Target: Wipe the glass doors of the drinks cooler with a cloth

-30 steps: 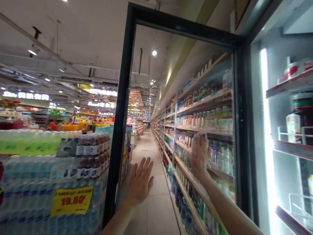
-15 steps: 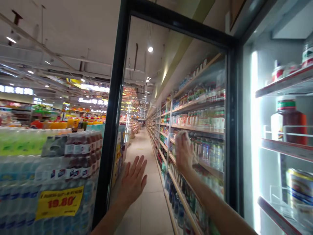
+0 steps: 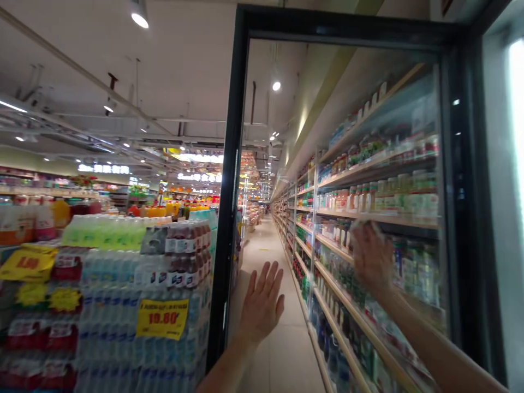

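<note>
A glass cooler door [image 3: 344,33] with a black frame stands open in front of me. My left hand [image 3: 262,303] lies flat against its pane, with the fingers stretched out and nothing in them. Further right and higher, my right hand [image 3: 371,259] presses on the same pane. Under its blurred fingers is a small pale wad that looks like a white cloth [image 3: 379,228]; most of it is hidden by the hand.
Shelves of bottles [image 3: 376,199] show in the glass on the right, beside a long aisle floor [image 3: 270,273]. Stacked packs of bottled drinks [image 3: 110,305] with a yellow price sign [image 3: 162,319] stand left of the door. A lit cooler edge [image 3: 516,136] is at far right.
The view has turned left, so the door and both hands sit further right and the cooler interior has left the picture. My left hand stays flat; my right hand has shifted slightly rightward on the pane.
</note>
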Motion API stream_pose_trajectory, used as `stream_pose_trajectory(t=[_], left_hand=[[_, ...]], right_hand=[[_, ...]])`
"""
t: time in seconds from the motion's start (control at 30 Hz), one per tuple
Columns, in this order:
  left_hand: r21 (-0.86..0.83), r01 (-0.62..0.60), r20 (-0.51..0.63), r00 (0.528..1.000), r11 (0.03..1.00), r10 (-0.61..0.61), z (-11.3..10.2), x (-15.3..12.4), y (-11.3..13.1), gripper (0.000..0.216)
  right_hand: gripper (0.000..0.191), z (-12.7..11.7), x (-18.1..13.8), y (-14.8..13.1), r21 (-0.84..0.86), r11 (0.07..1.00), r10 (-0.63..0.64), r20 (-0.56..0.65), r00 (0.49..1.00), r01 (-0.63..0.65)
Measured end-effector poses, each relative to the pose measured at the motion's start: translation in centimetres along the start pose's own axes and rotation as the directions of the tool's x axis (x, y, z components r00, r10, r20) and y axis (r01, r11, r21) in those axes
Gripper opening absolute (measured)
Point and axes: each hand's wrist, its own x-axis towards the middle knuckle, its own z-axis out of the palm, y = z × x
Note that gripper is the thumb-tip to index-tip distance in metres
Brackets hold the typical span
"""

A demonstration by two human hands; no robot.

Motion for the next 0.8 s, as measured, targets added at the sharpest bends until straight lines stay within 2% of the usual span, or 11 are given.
stream_pose_trajectory(t=[0.1,0.13,0.2,0.27,0.33,0.43,0.47,0.53,0.63,0.73,0.8], left_hand=[[0.010,-0.003,-0.017,1.000,1.000,0.004,0.0,0.0,-0.1,0.050],[0.014,-0.003,-0.021,1.000,1.000,0.003,0.0,0.0,-0.1,0.051],[0.019,-0.006,-0.020,1.000,1.000,0.006,-0.1,-0.1,-0.2,0.050],[0.013,-0.008,-0.013,1.000,1.000,0.008,-0.2,-0.2,-0.2,0.050],[-0.011,0.009,-0.005,1.000,1.000,-0.009,-0.5,0.0,0.1,0.050],[-0.064,0.049,0.015,0.999,0.997,-0.048,-0.6,1.0,1.0,0.049],[-0.083,0.047,0.013,0.999,0.995,-0.046,-0.5,1.5,1.3,0.050],[-0.113,0.017,-0.032,0.999,0.993,-0.021,-0.2,2.6,1.7,0.050],[-0.140,-0.040,-0.084,0.996,0.989,0.028,0.0,3.3,1.1,0.051],[-0.180,-0.122,-0.067,0.992,0.976,0.111,-0.4,3.2,-0.8,0.051],[-0.189,-0.125,-0.092,0.990,0.974,0.109,-0.8,3.3,-1.9,0.050]], right_hand=[[0.054,-0.1,1.6,0.9,-0.014,0.925,0.372,-0.169,0.913,-0.380],[0.053,-0.1,1.6,0.5,-0.007,0.939,0.339,-0.142,0.930,-0.343],[0.049,0.0,1.2,-0.7,0.043,0.998,0.040,0.025,0.999,-0.041],[0.046,0.2,0.8,-1.9,0.135,0.967,-0.237,0.143,0.961,0.218],[0.047,0.3,1.0,-2.5,0.137,0.977,-0.173,0.082,0.981,0.161],[0.052,0.6,1.6,-4.0,0.114,0.983,0.157,-0.142,0.977,-0.141],[0.054,0.6,1.6,-5.0,0.119,0.986,0.133,-0.142,0.981,-0.116],[0.056,0.8,1.3,-7.3,0.134,0.980,-0.146,-0.001,0.989,0.145],[0.061,0.9,2.6,-8.7,0.190,0.860,-0.503,0.165,0.849,0.473],[0.059,0.4,6.8,-5.7,0.067,0.985,-0.169,0.135,0.976,0.161],[0.059,-0.1,9.1,-3.6,0.008,0.990,0.140,0.052,0.989,-0.140]])
